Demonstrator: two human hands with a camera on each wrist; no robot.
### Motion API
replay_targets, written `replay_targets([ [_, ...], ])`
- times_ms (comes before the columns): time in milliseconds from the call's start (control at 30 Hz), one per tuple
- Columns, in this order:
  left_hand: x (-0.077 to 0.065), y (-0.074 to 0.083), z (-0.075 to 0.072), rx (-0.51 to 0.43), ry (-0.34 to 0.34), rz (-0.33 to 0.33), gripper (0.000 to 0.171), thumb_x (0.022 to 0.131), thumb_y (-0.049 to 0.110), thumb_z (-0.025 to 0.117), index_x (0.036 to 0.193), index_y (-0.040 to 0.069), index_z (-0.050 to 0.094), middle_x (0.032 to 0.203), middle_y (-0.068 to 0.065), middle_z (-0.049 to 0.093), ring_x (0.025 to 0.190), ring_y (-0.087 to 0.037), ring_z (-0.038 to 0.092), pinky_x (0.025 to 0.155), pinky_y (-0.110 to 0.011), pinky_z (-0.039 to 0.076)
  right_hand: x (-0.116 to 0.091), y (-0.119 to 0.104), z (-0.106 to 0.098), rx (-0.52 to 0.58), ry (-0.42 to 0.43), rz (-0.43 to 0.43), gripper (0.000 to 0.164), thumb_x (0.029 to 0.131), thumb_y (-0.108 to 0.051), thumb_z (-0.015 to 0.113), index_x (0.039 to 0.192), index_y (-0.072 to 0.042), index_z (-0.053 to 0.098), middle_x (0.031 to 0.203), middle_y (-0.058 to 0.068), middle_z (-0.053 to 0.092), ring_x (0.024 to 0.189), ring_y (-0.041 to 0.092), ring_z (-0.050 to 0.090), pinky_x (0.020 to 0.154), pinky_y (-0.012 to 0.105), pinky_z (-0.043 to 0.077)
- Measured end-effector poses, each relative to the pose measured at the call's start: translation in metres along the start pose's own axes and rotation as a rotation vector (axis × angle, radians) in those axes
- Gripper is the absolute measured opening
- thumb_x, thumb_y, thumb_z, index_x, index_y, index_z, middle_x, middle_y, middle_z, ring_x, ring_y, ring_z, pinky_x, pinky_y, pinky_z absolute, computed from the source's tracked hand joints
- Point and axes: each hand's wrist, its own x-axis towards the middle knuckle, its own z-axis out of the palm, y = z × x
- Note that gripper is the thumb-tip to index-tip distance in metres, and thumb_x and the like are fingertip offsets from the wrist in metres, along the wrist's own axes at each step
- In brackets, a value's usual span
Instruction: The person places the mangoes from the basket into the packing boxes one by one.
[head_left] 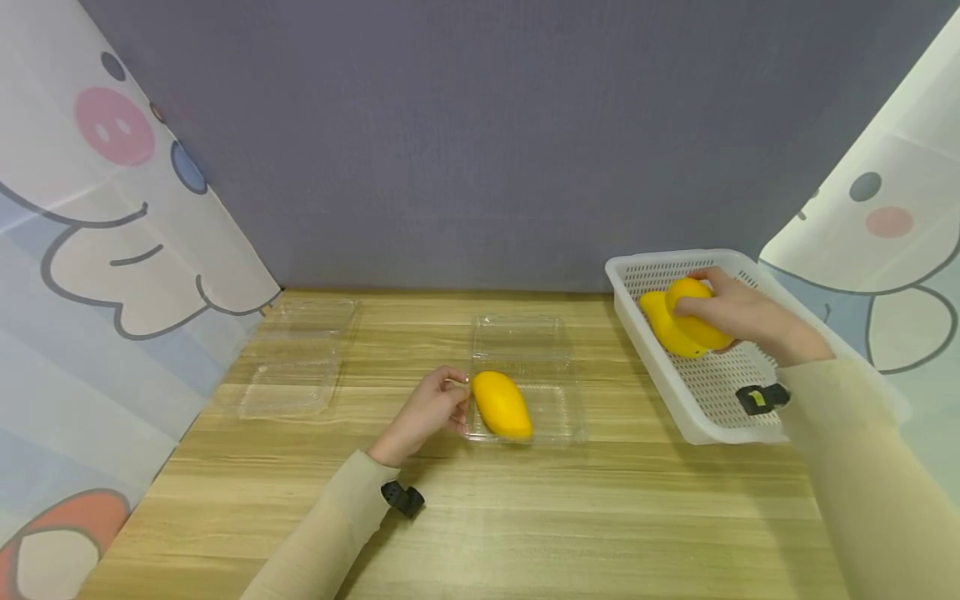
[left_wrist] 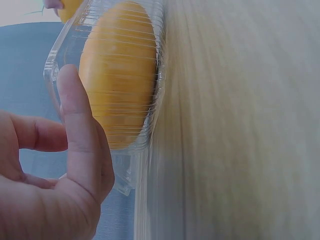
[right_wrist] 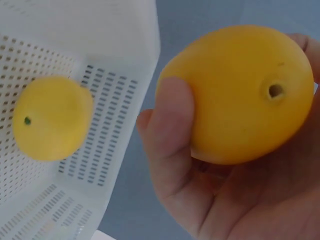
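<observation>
My left hand [head_left: 435,404] is at the left edge of an open clear plastic clamshell box [head_left: 555,417], pinching its rim between thumb and fingers. Inside that box lies a yellow mango [head_left: 502,406], seen through the ribbed wall in the left wrist view. Over at the right, my right hand [head_left: 738,312] grips another mango [right_wrist: 235,95] with the thumb across its side; a small hole shows at its end. This mango is held above a white perforated basket [head_left: 675,392], where one more mango [right_wrist: 52,118] rests.
A second open clear clamshell box [head_left: 288,387] lies at the left of the wooden table [head_left: 525,517]. A grey wall [head_left: 465,150] stands behind the table, with cartoon-printed curtains [head_left: 112,250] at both sides.
</observation>
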Motion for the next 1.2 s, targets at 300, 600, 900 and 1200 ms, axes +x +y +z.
replay_targets([
  [300,0.0,0.0,-0.001,0.004,-0.001,-0.002,0.029,0.099,0.001,0.05,0.127,-0.007,0.05,0.087,-0.018,0.058,0.065,-0.02,0.058,0.06,-0.036,0.061,-0.007,-0.015,0.008,0.004,0.028,-0.033,0.08,0.101,-0.041,0.052,0.156,0.004,0.014,0.128,0.026,0.046,0.1,0.035,0.054,0.07,0.034,0.052],
  [600,-0.001,0.001,-0.001,-0.002,0.002,-0.006,0.03,0.098,0.0,0.051,0.127,-0.006,0.05,0.087,-0.018,0.058,0.064,-0.02,0.058,0.059,-0.036,0.061,-0.011,-0.028,0.017,-0.013,0.059,-0.062,0.078,0.1,-0.037,0.053,0.156,0.003,0.016,0.125,0.027,0.048,0.093,0.034,0.055,0.065,0.036,0.053],
  [900,0.0,0.0,0.0,0.003,0.004,0.001,0.028,0.099,0.003,0.052,0.126,-0.006,0.051,0.087,-0.019,0.059,0.065,-0.021,0.058,0.06,-0.036,0.061,-0.022,-0.044,0.025,-0.019,0.083,-0.1,0.078,0.099,-0.037,0.054,0.157,0.0,0.017,0.126,0.024,0.05,0.095,0.034,0.054,0.073,0.038,0.048],
  [1200,0.0,-0.001,-0.001,0.0,0.001,0.0,0.03,0.099,0.002,0.051,0.128,-0.007,0.05,0.088,-0.02,0.059,0.065,-0.02,0.058,0.061,-0.037,0.061,-0.028,-0.055,0.033,-0.027,0.116,-0.143,0.074,0.099,-0.032,0.057,0.156,0.0,0.022,0.122,0.024,0.053,0.091,0.032,0.055,0.069,0.035,0.047],
])
